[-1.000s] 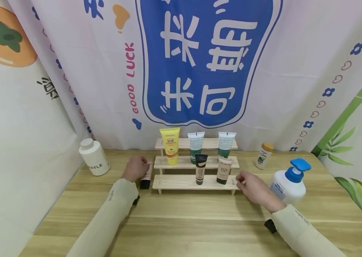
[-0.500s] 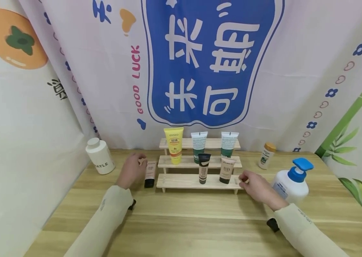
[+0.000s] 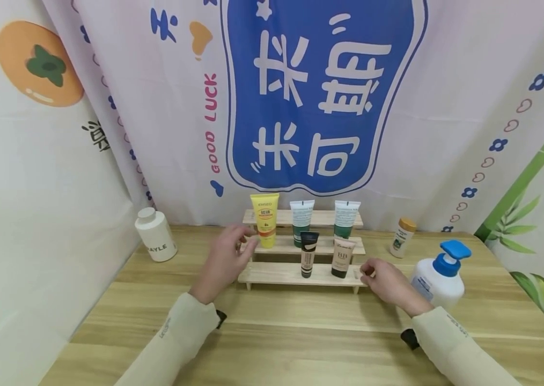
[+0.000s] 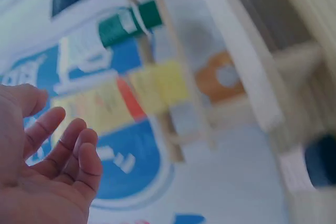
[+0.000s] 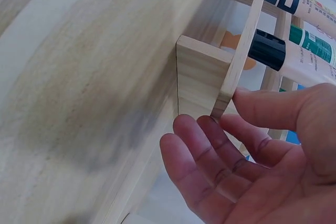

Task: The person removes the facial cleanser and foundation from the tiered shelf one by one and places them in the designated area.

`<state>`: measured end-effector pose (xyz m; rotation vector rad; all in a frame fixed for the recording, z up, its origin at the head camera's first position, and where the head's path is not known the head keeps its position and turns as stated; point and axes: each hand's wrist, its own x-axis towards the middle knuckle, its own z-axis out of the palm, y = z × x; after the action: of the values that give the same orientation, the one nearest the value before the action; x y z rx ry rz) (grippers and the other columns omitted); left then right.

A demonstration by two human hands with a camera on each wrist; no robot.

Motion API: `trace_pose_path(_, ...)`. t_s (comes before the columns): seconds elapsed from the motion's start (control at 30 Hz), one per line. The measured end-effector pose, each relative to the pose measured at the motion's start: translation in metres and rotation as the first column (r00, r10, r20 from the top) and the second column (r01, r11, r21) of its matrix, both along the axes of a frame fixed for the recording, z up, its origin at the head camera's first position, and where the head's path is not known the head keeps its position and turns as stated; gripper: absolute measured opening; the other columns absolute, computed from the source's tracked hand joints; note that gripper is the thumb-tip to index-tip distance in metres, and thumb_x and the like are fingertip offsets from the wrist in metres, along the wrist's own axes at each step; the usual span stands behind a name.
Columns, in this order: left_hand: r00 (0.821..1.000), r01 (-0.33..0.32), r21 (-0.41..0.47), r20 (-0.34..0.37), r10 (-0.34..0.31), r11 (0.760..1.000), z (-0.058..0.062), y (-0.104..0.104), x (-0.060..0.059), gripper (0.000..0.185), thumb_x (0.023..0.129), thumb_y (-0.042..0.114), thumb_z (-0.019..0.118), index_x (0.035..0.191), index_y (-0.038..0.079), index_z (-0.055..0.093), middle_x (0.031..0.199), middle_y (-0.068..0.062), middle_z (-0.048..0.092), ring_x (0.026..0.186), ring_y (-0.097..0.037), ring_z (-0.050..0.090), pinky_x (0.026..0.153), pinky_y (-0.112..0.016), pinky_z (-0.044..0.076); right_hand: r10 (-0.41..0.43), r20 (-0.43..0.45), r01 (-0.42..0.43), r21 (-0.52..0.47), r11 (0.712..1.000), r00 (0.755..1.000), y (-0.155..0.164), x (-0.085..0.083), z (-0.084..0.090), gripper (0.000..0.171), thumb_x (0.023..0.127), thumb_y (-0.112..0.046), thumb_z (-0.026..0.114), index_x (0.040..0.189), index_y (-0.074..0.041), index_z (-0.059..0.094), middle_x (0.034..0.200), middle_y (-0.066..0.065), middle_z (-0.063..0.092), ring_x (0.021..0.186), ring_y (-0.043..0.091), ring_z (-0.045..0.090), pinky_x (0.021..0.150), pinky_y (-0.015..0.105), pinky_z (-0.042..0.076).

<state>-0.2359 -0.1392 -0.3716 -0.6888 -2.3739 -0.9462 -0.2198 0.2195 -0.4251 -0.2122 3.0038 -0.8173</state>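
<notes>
My left hand (image 3: 226,260) hangs with loosely bent fingers just in front of the left end of a three-step wooden display stand (image 3: 274,274), holding nothing. Behind its fingertips a yellow squeeze tube (image 3: 265,217) stands on the middle step; the left wrist view has the same tube blurred. At the opposite end my right hand (image 3: 387,281) pinches the bottom step's tip, thumb above and index finger beneath. A black tube (image 3: 308,254) and a pink BB cream tube (image 3: 342,258) stand on that step. Beside the stand, another pink tube (image 4: 296,169) shows in the left wrist view; my left hand hides it from the head view.
Two white-and-green tubes (image 3: 302,214) stand toward the back of the stand. A white bottle (image 3: 157,236) is at the far left. On the right are a small gold-capped bottle (image 3: 402,238) and a blue-topped pump bottle (image 3: 440,279). A printed cloth (image 3: 296,96) hangs behind.
My left hand has left the pink tube lying beside the stand and moved right, toward the yellow tube. The right hand stays at the stand's end. The head view has shifted slightly.
</notes>
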Motion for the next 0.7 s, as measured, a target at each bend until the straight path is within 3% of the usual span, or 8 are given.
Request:
trace_pose_path(0.13,0.996,0.091,-0.013,0.002,-0.091,0.996,0.005,0.022,0.009,0.023,0.086,0.013,0.07,0.108,0.009,0.064,0.104,0.0,0.059,0.085,-0.017,0.056,0.066,-0.032,0.051,0.002,0.0,-0.002,-0.002,1.0,1.0,0.001,0.0,-0.001,0.017,0.087,-0.005,0.066,0.102,0.0,0.063,0.091,0.007,0.063,0.082,0.02,0.059,0.073,0.041,0.05)
trace_pose_path(0.3,0.983,0.185,-0.051,0.01,-0.184,0.981,0.003,0.042,0.012,0.033,0.087,0.019,0.07,0.118,0.015,0.062,0.112,0.004,0.056,0.091,-0.01,0.051,0.069,-0.029,0.05,0.002,-0.006,-0.002,-0.006,1.0,1.0,0.0,-0.002,0.0,0.017,0.086,-0.005,0.066,0.102,0.001,0.064,0.091,0.007,0.063,0.081,0.019,0.059,0.072,0.04,0.05)
trace_pose_path(0.5,0.979,0.186,-0.093,-0.069,-0.193,0.978,-0.01,0.062,0.007,0.042,0.085,0.019,0.073,0.125,0.017,0.059,0.12,0.002,0.053,0.11,-0.012,0.05,0.089,-0.027,0.046,-0.008,-0.002,0.008,-0.009,1.0,1.0,0.0,-0.001,0.0,0.017,0.086,-0.005,0.067,0.102,0.0,0.064,0.091,0.007,0.063,0.082,0.019,0.059,0.073,0.04,0.05)
trace_pose_path(0.7,0.973,0.171,-0.039,-0.15,-0.175,0.984,-0.014,0.08,-0.001,0.05,0.081,0.016,0.076,0.127,0.016,0.057,0.125,0.001,0.052,0.116,-0.012,0.047,0.097,-0.027,0.04,-0.017,0.002,0.017,-0.019,1.0,1.0,0.001,0.0,0.0,0.017,0.086,-0.004,0.067,0.102,0.0,0.064,0.091,0.007,0.062,0.081,0.019,0.059,0.071,0.039,0.05)
